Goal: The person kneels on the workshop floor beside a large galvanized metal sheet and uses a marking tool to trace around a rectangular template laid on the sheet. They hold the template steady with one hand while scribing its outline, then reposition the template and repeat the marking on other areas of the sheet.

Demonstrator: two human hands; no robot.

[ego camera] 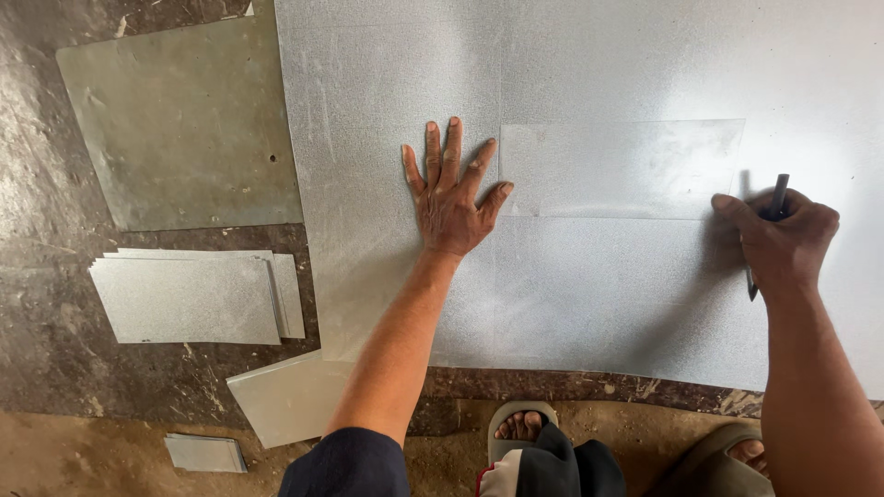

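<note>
Large galvanized sheet (589, 294) flat on the floor, dull speckled grey; small rectangular template piece (635, 170) lying on it. Left hand (451, 198) splayed wide, palm flat on sheet, thumb tip touching template's left edge. Right hand (783, 239) closed round a dark marker (772, 221) by template's right edge. Stack of cut pieces (189, 296) on the floor, far left

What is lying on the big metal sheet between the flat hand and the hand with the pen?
Between the left hand and the right hand gripping a dark pen, the head view shows a small rectangular metal template lying flat on the large sheet.
</note>
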